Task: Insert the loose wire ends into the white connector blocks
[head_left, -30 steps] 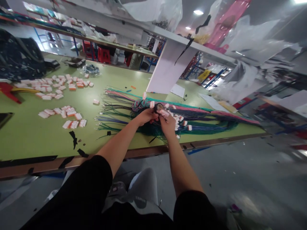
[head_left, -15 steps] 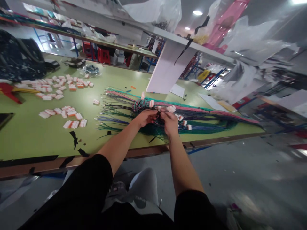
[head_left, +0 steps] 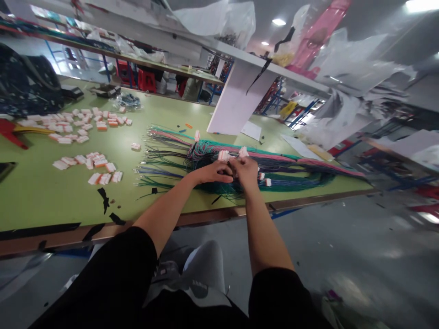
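Both hands meet over a long bundle of thin wires, coloured green, pink, blue and black, lying across the table. My left hand has its fingers curled inward, thumb side towards the other hand. Close against it, my right hand is closed in a pinch, fingertips pointing left. What lies between the fingertips is too small and covered to make out. White connector housings sit just beyond the fingers, and another housing is behind the right hand. More housings rest on the wires to the right.
Loose white-and-orange housings lie in groups on the green table at left. Red-handled pliers, black tape scraps and a dark bag are there too. A white upright panel supports the shelf behind the wires.
My two hands have drawn closer together over the wires, with the left hand shifted right and turned flatter. White housings now show just beyond the fingertips. The view has moved slightly.
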Demonstrator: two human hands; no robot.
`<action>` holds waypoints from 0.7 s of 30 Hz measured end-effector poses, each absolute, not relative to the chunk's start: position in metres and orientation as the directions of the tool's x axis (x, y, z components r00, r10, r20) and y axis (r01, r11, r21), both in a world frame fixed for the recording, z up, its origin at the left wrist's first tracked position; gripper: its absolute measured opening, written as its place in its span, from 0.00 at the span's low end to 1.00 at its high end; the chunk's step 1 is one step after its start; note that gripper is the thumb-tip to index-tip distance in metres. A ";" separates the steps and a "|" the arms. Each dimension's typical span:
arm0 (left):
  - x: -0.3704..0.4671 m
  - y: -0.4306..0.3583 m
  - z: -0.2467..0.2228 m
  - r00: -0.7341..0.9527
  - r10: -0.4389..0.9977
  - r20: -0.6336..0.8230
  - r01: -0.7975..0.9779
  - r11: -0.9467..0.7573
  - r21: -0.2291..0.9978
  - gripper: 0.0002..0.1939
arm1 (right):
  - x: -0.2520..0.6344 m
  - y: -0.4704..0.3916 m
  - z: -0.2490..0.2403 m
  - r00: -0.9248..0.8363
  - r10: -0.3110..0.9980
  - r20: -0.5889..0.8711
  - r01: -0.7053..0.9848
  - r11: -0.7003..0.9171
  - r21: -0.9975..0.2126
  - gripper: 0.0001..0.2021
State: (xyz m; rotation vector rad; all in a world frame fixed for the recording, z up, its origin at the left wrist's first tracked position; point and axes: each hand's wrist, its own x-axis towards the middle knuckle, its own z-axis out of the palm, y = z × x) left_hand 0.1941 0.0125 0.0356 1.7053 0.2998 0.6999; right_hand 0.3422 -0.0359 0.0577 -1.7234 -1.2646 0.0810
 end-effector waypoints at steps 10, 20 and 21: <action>0.208 0.003 0.032 0.505 0.837 0.211 -0.137 -0.164 0.977 0.07 | 0.311 -0.047 0.070 0.322 0.837 0.442 0.922 -0.172 -0.347 0.11; 0.204 0.017 0.036 0.519 0.854 0.042 -0.226 0.090 0.970 0.09 | 0.309 -0.048 0.070 0.268 0.893 0.363 0.963 -0.242 -0.117 0.15; 0.202 0.019 0.037 0.534 0.845 0.031 -0.241 0.117 0.964 0.09 | 0.313 -0.049 0.068 0.235 0.898 0.371 0.971 -0.200 -0.133 0.14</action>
